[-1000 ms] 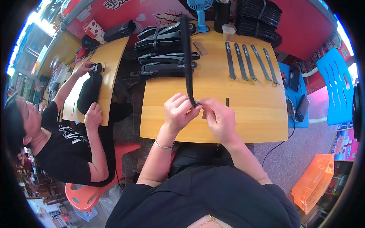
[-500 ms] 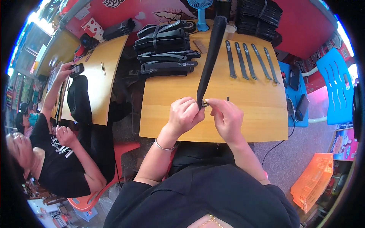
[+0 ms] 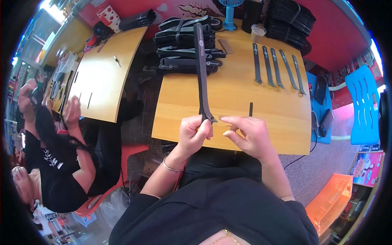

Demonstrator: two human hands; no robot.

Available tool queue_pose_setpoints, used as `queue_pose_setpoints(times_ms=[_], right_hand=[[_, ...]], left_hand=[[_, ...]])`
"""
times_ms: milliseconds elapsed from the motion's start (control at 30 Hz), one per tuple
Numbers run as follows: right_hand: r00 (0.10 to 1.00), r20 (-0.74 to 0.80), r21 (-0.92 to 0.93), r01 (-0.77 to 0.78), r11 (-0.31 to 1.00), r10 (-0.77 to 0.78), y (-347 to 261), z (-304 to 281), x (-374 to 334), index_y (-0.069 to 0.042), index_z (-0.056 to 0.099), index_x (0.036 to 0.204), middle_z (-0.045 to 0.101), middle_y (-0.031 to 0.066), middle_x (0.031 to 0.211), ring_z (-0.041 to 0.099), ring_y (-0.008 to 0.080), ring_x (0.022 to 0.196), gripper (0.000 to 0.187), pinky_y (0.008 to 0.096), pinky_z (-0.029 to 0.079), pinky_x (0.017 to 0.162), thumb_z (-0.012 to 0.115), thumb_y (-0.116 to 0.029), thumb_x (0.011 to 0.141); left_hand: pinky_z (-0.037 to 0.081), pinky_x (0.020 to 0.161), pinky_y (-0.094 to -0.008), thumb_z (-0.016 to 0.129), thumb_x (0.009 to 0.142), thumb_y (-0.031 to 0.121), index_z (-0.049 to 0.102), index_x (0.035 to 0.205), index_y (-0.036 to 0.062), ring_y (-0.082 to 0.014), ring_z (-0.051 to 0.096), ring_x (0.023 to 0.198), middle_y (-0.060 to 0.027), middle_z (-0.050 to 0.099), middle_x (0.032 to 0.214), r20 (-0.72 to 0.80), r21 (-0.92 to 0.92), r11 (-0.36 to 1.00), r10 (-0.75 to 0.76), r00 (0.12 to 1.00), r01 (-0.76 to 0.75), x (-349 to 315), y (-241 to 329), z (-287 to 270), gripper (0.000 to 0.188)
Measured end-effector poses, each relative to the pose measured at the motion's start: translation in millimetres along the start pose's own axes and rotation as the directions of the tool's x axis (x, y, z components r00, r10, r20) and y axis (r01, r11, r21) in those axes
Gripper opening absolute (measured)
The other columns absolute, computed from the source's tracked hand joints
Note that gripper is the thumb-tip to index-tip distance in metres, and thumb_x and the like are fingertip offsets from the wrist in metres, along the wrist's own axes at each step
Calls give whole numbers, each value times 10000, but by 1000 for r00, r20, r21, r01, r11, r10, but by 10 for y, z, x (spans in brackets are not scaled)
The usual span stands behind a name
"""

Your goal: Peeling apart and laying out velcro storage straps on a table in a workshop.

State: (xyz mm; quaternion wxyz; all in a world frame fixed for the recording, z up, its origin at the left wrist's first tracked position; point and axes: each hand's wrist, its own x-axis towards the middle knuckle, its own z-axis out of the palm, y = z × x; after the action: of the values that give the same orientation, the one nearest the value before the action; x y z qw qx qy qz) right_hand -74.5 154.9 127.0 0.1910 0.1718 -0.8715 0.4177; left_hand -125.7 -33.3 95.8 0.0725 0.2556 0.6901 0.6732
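Note:
A long dark strap [image 3: 201, 65] with a grey face and light print rises upright from my left hand [image 3: 193, 133]. That hand is closed around its lower part, and the short end pokes out toward the right. Just beside this end is my right hand [image 3: 250, 138], its thumb and forefinger apart with nothing I can make out between them. Beyond my right hand a short black strip [image 3: 250, 109] lies on the wooden table [image 3: 175, 110]. Several similar grey straps [image 3: 274, 67] lie in a row at the far right of the table.
Bundled straps [image 3: 185, 45] are piled at the far left, and a black stack [image 3: 290, 24] stands at the back right. Between them are a blue fan [image 3: 230, 16] and a cup [image 3: 258, 31]. A co-worker [image 3: 61, 163] handles a black item at left. An orange crate [image 3: 330, 200] sits lower right.
The held strap has turned, so its grey printed face shows, and it stands more upright. My right fingers have come away from its end and spread. The co-worker's hands have moved back toward the body.

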Motion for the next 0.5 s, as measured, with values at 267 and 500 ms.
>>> queue_pose_setpoints(times_ms=[267,500], right_hand=[[982,-146,513,-26,858,118,125,284,-47,-59,678,1045,565,35,1024,436,15,606,341,184,324,498,763,20,724],[962,-92,753,-101,650,256,129,220,-51,-31,672,933,568,83,1072,537,69,809,114,203,426,643,656,19,831]], left_hand=[[417,488,-222,425,971,129,583,752,-5,-80,520,523,-27,558,606,46,-301,951,-58,997,69,-60,29,226,300],[370,467,-276,487,935,108,524,609,37,-106,475,489,-12,505,537,216,-174,985,52,975,-14,-39,67,178,336]])
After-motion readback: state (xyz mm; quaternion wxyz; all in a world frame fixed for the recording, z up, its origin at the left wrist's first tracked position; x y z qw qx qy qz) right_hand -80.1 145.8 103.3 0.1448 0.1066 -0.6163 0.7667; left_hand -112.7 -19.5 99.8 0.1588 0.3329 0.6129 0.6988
